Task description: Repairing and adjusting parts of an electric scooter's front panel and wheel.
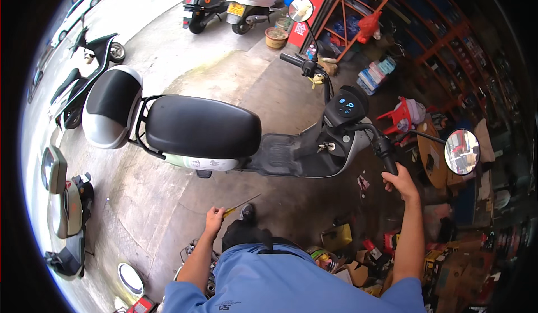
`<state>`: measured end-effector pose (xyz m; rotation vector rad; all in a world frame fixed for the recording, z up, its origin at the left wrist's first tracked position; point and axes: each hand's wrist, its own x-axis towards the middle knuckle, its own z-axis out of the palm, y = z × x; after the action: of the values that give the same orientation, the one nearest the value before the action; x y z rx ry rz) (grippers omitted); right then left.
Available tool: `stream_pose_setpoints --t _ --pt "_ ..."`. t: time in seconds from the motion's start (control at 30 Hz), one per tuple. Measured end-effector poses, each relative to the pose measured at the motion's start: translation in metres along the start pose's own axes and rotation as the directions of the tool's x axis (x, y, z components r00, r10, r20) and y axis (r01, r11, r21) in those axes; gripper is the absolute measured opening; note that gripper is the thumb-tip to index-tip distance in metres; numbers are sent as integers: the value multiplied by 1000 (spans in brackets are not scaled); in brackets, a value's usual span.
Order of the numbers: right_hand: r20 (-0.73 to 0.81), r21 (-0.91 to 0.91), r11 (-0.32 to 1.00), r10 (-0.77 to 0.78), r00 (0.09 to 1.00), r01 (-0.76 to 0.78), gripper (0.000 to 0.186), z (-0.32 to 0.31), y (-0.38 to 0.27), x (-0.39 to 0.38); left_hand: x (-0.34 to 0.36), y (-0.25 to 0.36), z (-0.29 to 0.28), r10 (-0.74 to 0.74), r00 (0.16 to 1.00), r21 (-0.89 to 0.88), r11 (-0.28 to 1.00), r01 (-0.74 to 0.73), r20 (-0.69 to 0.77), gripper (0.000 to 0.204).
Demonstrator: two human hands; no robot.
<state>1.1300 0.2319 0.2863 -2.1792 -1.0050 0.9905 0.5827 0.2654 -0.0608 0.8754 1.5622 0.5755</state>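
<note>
A scooter with a black seat, a black-and-silver rear box, a grey footboard and a lit dashboard stands side-on before me. My right hand holds the near handlebar grip, below the round mirror on its stalk. My left hand grips a screwdriver by its yellow handle, its thin shaft pointing up and right, below the seat's front and apart from the scooter. A key with attachments hangs at the front panel.
Other scooters stand at left and behind. Orange shelving with goods runs along the right, near a red plastic chair and wooden table. Boxes and tools lie behind my right side. A potted plant sits by the doorway.
</note>
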Motion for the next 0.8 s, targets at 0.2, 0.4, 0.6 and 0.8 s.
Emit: stream_pose_setpoints --t 0.2,0.4,0.6,0.8 --pt "34 74 995 -64 997 61 22 1 2 -3 -65 -54 -10 -91 990 -106 991 80 -105 29" --pt "17 59 989 -137 990 136 15 0 12 2 -125 -105 -19 -160 963 -131 982 134 -215 33" --pt "45 84 984 -158 986 154 14 -1 19 7 -156 -155 -28 -200 930 -220 966 134 -309 33" --pt "32 81 983 -167 986 163 15 -2 22 5 -170 -147 -22 -276 906 -187 956 225 -320 31"
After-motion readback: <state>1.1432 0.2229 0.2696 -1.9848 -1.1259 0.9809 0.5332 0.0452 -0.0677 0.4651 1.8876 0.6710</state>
